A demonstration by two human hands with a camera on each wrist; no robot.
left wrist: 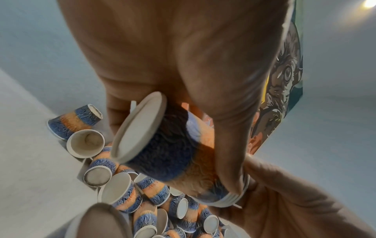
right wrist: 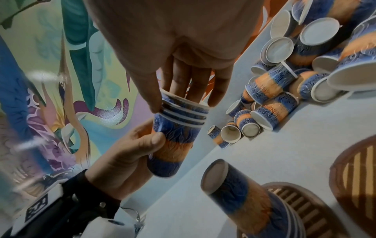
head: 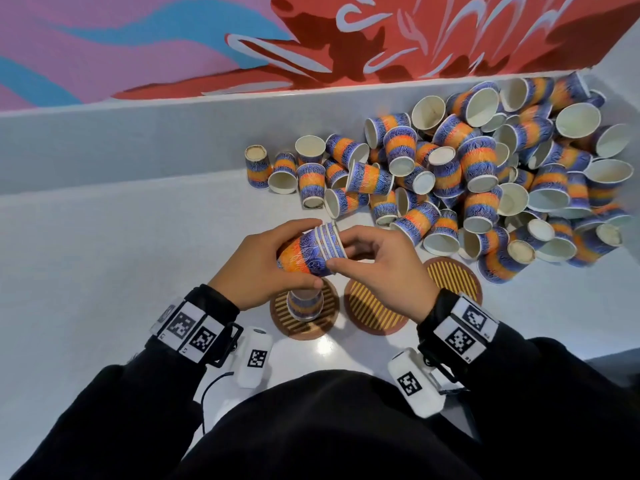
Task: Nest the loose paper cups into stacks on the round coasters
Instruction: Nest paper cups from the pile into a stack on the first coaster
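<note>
A nested stack of blue-and-orange paper cups (head: pixel 311 252) lies sideways in the air above the coasters, rims pointing right. My left hand (head: pixel 256 268) grips its body, thumb underneath. My right hand (head: pixel 377 261) pinches the rim end, thumb on the stacked rims (right wrist: pixel 183 116) and fingers behind them. A second stack (head: pixel 304 306) stands upside down on the left round coaster (head: pixel 330 299). The middle coaster (head: pixel 372 311) and right coaster (head: pixel 453 277) carry no cups. Many loose cups (head: pixel 485 174) lie heaped at the back right.
The white table ends at a low white ledge (head: pixel 138 133) with a painted wall behind it. The loose-cup heap reaches the right coaster's edge. One cup (head: pixel 258 168) stands upside down at the heap's left end. Wrist cameras hang below both black sleeves.
</note>
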